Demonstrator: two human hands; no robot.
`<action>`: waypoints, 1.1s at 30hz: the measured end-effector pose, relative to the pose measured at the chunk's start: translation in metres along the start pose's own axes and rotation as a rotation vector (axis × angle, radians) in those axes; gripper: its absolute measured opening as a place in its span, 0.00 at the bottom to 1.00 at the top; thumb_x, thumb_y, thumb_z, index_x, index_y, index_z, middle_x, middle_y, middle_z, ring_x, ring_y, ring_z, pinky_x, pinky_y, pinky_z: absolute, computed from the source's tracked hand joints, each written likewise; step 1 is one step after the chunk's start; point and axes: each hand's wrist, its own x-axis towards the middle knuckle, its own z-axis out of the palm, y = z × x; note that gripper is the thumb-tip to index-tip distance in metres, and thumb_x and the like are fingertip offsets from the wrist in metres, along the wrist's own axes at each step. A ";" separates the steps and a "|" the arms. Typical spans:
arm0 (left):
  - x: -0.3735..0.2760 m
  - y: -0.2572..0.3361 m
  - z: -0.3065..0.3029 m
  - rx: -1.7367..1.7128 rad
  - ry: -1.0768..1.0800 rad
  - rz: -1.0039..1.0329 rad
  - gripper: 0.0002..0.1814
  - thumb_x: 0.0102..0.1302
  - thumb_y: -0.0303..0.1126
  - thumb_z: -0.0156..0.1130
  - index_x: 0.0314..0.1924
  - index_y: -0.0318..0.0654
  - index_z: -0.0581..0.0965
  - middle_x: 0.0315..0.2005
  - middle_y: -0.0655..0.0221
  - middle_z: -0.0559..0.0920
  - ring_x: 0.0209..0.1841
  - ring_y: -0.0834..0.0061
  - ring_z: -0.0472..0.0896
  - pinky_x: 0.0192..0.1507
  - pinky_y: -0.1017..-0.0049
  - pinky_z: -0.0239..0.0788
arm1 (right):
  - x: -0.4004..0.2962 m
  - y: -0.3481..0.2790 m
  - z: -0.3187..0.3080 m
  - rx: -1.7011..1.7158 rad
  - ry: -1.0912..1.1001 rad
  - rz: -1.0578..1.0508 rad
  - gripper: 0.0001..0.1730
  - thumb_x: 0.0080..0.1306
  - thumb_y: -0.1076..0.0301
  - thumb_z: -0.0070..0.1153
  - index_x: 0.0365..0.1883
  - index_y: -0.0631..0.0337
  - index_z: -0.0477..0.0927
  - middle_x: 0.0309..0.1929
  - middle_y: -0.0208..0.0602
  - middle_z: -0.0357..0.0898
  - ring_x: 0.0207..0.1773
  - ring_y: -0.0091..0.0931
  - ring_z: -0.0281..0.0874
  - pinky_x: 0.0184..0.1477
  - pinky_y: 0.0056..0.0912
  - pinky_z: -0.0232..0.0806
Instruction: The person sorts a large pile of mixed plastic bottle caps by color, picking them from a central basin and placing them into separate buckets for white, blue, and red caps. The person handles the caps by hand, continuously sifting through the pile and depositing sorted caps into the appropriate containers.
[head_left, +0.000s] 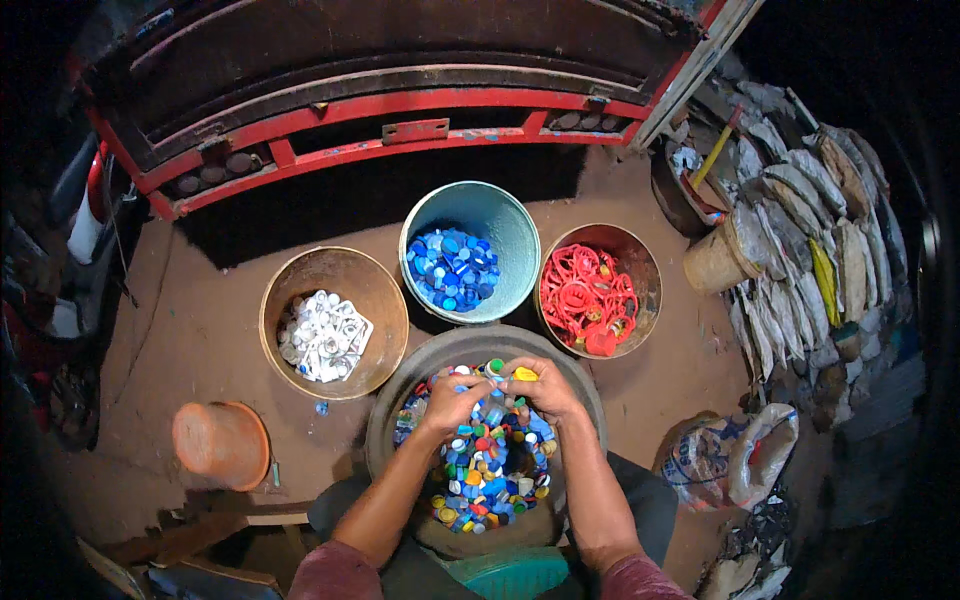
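A wide dark basin (386, 375) full of mixed plastic bottle caps (487, 469) stands before me, between my legs. Over its far half my left hand (452, 405) and my right hand (549, 386) meet fingertip to fingertip. They pinch a small pale-blue plastic piece (496, 383), mostly covered by the fingers. A yellow cap (525, 373) shows at my right fingers; whether it is held or lies behind them is unclear. Just beyond my fingertips is a green cap (495, 366).
Beyond the basin stand a bucket (271, 330) of white caps, a pale-blue bucket (517, 225) of blue caps and a bucket (651, 300) of red rings. An orange bucket (217, 442) lies at left. Stacked sacks (795, 247) and a plastic bag (705, 465) are at right; a red metal frame (416, 133) spans the back.
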 end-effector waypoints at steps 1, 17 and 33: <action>-0.004 0.008 0.003 -0.047 0.004 -0.072 0.14 0.62 0.41 0.65 0.39 0.38 0.83 0.33 0.70 0.78 0.31 0.78 0.76 0.23 0.75 0.69 | 0.007 0.003 -0.003 0.007 0.001 -0.010 0.11 0.57 0.73 0.63 0.39 0.61 0.80 0.23 0.31 0.78 0.18 0.18 0.72 0.15 0.19 0.60; 0.008 -0.001 -0.017 -0.844 -0.186 -0.212 0.24 0.64 0.50 0.45 0.45 0.38 0.77 0.36 0.65 0.82 0.38 0.65 0.81 0.33 0.66 0.72 | 0.035 -0.038 0.019 -0.268 0.162 -0.303 0.11 0.54 0.65 0.70 0.26 0.61 0.79 0.24 0.25 0.76 0.30 0.16 0.71 0.33 0.23 0.65; 0.003 0.001 -0.011 -0.707 -0.454 -0.249 0.24 0.64 0.48 0.42 0.46 0.38 0.76 0.29 0.68 0.82 0.21 0.77 0.77 0.13 0.77 0.61 | -0.019 -0.044 0.013 -0.857 -0.267 -0.295 0.27 0.51 0.60 0.70 0.49 0.58 0.80 0.43 0.44 0.82 0.47 0.36 0.80 0.51 0.36 0.68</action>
